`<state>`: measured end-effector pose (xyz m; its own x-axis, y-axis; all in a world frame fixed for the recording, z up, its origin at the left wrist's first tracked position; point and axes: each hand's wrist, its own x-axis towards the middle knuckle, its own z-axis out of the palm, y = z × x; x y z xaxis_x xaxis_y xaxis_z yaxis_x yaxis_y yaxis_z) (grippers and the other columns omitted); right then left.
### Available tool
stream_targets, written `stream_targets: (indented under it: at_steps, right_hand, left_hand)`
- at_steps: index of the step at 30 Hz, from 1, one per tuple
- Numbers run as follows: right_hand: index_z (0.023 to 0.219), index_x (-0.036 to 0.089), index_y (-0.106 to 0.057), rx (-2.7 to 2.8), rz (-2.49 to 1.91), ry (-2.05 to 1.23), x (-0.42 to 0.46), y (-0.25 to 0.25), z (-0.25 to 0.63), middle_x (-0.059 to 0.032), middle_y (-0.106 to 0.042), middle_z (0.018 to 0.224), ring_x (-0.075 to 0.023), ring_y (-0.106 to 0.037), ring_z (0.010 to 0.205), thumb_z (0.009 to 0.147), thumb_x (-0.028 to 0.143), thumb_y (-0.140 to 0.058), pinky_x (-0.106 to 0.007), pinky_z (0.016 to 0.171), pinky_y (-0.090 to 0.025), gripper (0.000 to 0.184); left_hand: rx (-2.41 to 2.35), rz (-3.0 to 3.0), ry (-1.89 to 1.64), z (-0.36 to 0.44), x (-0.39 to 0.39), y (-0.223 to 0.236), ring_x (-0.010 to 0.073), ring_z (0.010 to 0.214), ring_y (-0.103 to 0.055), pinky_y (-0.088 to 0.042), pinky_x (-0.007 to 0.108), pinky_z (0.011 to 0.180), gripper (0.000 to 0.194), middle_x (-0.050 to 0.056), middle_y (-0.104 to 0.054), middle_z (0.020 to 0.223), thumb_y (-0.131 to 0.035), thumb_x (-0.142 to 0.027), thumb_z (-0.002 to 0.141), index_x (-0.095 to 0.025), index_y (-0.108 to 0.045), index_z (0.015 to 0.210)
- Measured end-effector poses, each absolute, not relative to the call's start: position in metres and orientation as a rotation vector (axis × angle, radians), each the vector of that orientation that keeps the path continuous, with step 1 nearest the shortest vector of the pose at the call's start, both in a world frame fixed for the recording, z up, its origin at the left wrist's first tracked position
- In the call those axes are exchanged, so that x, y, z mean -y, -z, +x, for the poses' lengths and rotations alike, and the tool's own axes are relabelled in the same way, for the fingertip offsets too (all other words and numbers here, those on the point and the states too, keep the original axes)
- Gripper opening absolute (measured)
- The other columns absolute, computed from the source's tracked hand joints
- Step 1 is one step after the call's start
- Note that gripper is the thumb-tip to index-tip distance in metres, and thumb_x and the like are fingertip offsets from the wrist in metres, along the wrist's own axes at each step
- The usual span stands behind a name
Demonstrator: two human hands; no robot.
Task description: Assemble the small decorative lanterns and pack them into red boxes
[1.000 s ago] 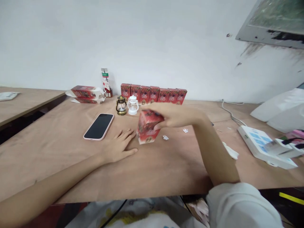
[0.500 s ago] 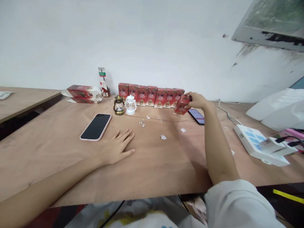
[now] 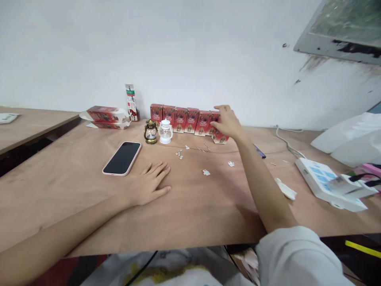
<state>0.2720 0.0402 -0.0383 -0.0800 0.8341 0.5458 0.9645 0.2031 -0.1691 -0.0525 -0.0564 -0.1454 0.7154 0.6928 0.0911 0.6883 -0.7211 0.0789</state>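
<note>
My left hand (image 3: 150, 184) lies flat on the table with its fingers spread, holding nothing. A smartphone (image 3: 122, 158) with a pink edge is beside it. My right hand (image 3: 228, 122) is around the upper part of a small red printed box (image 3: 220, 138) at the right end of a row of red boxes (image 3: 180, 120). My palm hides much of that box. Left of the row's middle stand a bronze-coloured mini lantern (image 3: 151, 132) and a white mini lantern (image 3: 165, 132). Several small round pieces (image 3: 179, 155) and white bits (image 3: 206, 172) lie before them.
Unfolded red cartons (image 3: 104, 115) and a bottle (image 3: 131, 105) stand at the back left. Part of a second phone (image 3: 260, 151) shows beyond my right forearm. At the right are a crumpled white scrap (image 3: 285, 188), a power strip (image 3: 324, 182) with plugs and a cable (image 3: 285, 141).
My right hand has moved left with the red box, bringing it against the end of the row. The white scrap has come into fuller view. My left hand stays put.
</note>
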Motion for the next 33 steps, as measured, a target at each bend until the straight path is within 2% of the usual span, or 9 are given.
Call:
stream_targets:
  at_steps: [5, 10, 13, 15, 20, 24, 28, 30, 33]
  right_hand:
    - [0.137, 0.01, -0.035, 2.267, -1.459, 0.26, -0.048, 0.043, 0.188, -0.0185, -0.042, 0.14, -0.035, -0.04, 0.128, 0.085, 0.025, -0.046, -0.051, 0.101, -0.039, 0.055]
    - [0.144, 0.015, -0.024, 2.434, -1.475, 0.177, -0.076, 0.048, 0.131, -0.0156, -0.028, 0.152, -0.0375, -0.039, 0.129, 0.085, 0.03, -0.054, -0.051, 0.1, -0.039, 0.068]
    - [0.136, 0.018, -0.034, 2.477, -1.578, 0.134, -0.087, 0.047, 0.121, -0.0167, -0.044, 0.141, -0.0368, -0.045, 0.124, 0.085, 0.036, -0.055, -0.05, 0.095, -0.042, 0.058]
    - [0.13, 0.016, -0.039, 2.486, -1.608, 0.127, -0.086, 0.046, 0.122, -0.0181, -0.055, 0.129, -0.0359, -0.051, 0.117, 0.085, 0.037, -0.056, -0.048, 0.091, -0.045, 0.052]
    - [0.116, 0.011, -0.047, 2.474, -1.698, 0.114, -0.066, 0.051, 0.142, -0.0231, -0.061, 0.117, -0.0358, -0.059, 0.107, 0.073, 0.029, -0.07, -0.041, 0.083, -0.048, 0.053]
    - [0.108, 0.01, -0.051, 2.45, -1.728, 0.035, -0.051, 0.061, 0.161, -0.0213, -0.066, 0.107, -0.0344, -0.064, 0.098, 0.06, 0.024, -0.08, -0.036, 0.076, -0.05, 0.057]
    - [0.104, 0.011, -0.053, 2.279, -1.723, -0.008, -0.043, 0.066, 0.191, -0.0205, -0.067, 0.102, -0.0314, -0.066, 0.093, 0.078, 0.036, -0.063, -0.037, 0.075, -0.05, 0.037]
    - [0.105, 0.014, -0.051, 1.959, -1.614, -0.159, -0.04, 0.07, 0.215, -0.0151, -0.068, 0.097, -0.0258, -0.067, 0.083, 0.082, 0.044, -0.055, -0.034, 0.07, -0.051, 0.039]
    - [0.096, 0.02, -0.052, 1.379, -1.258, -0.476, -0.029, 0.084, 0.258, -0.0047, -0.065, 0.086, -0.0174, -0.064, 0.067, 0.072, 0.053, -0.06, -0.031, 0.06, -0.052, 0.043]
  left_hand:
    - [-1.178, 2.855, -0.119, -0.051, 0.06, 0.141, 0.0313, 0.143, -0.021, -0.018, 0.052, 0.115, 0.071, 0.017, -0.024, 0.153, -0.027, -0.059, 0.092, -0.012, -0.028, 0.146]
    - [-1.179, 2.87, -0.123, -0.051, 0.061, 0.139, 0.0306, 0.142, -0.023, -0.019, 0.052, 0.115, 0.07, 0.017, -0.026, 0.153, -0.028, -0.058, 0.092, -0.013, -0.028, 0.146]
    - [-1.18, 2.863, -0.142, -0.051, 0.061, 0.138, 0.0308, 0.142, -0.024, -0.019, 0.052, 0.115, 0.07, 0.018, -0.027, 0.152, -0.028, -0.058, 0.092, -0.013, -0.029, 0.146]
    - [-1.185, 2.85, -0.128, -0.051, 0.061, 0.139, 0.0312, 0.142, -0.023, -0.018, 0.052, 0.115, 0.07, 0.018, -0.026, 0.152, -0.028, -0.058, 0.092, -0.012, -0.029, 0.145]
    - [-1.178, 2.851, -0.165, -0.051, 0.061, 0.144, 0.0317, 0.142, -0.023, -0.019, 0.053, 0.114, 0.068, 0.017, -0.026, 0.153, -0.029, -0.057, 0.092, -0.013, -0.03, 0.145]
    - [-1.197, 2.855, -0.296, -0.047, 0.057, 0.145, 0.0313, 0.135, -0.035, -0.027, 0.05, 0.111, 0.059, 0.016, -0.041, 0.144, -0.035, -0.052, 0.092, -0.015, -0.041, 0.137]
    - [-1.229, 2.807, -0.359, -0.029, 0.041, 0.139, 0.0285, 0.12, -0.048, -0.039, 0.045, 0.1, 0.045, 0.015, -0.051, 0.131, -0.041, -0.041, 0.091, -0.014, -0.048, 0.126]
    - [-1.298, 2.804, -0.34, -0.015, 0.031, 0.136, 0.0294, 0.115, -0.05, -0.04, 0.045, 0.096, 0.041, 0.015, -0.054, 0.124, -0.042, -0.039, 0.091, -0.013, -0.051, 0.121]
    - [-1.415, 2.815, -0.318, 0.005, 0.019, 0.133, 0.0321, 0.113, -0.049, -0.039, 0.047, 0.093, 0.04, 0.017, -0.055, 0.12, -0.042, -0.039, 0.092, -0.011, -0.053, 0.118]
